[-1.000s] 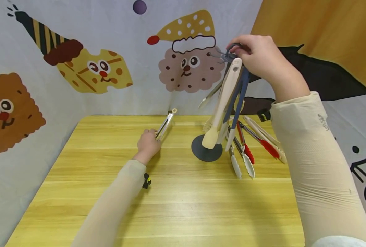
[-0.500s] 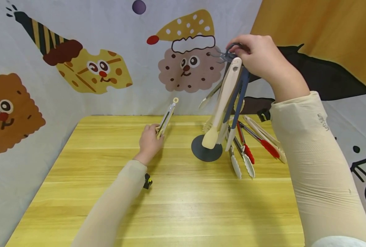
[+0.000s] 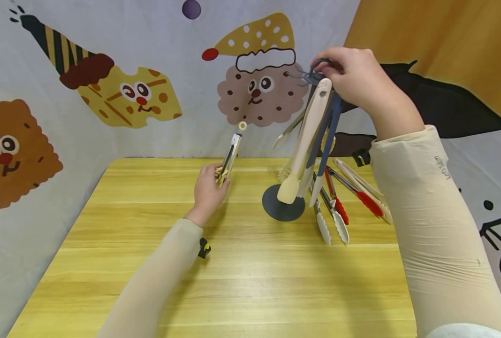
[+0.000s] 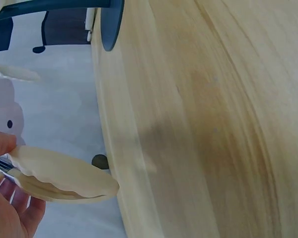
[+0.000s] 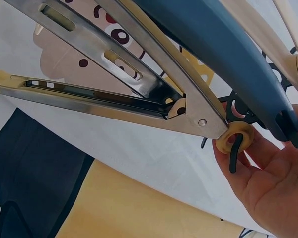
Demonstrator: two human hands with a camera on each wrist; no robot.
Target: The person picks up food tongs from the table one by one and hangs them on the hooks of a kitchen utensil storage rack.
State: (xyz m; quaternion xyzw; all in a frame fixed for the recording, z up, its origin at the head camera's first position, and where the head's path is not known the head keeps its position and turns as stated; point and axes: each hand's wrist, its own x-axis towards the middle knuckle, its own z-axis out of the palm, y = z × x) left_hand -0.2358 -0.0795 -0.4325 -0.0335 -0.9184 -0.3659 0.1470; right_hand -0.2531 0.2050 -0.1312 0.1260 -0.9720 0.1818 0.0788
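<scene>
My left hand (image 3: 208,190) holds a pair of metal tongs (image 3: 232,152) with cream tips, raised off the table near its back edge, the cream ring end pointing up and away. In the left wrist view the scalloped cream tips (image 4: 64,171) stick out past the fingers. My right hand (image 3: 356,77) grips the top loop of a dark rotating utensil stand (image 3: 283,211). From its hooks hang a cream spatula (image 3: 309,126), blue-handled utensils (image 3: 328,136) and others. In the right wrist view, steel tongs (image 5: 188,111) hang by their ring on a hook beside the hand.
Right of the stand's round base lie white-tipped tongs (image 3: 339,223), red-tipped tongs (image 3: 368,203) and beige tongs (image 3: 360,180). Black clips sit at the table's back edge (image 3: 361,157). A patterned cloth (image 3: 149,28) hangs behind the wooden table (image 3: 250,281).
My left hand has lifted the tongs off the table, moving slightly up, away and to the right. The right hand and the stand have stayed in place.
</scene>
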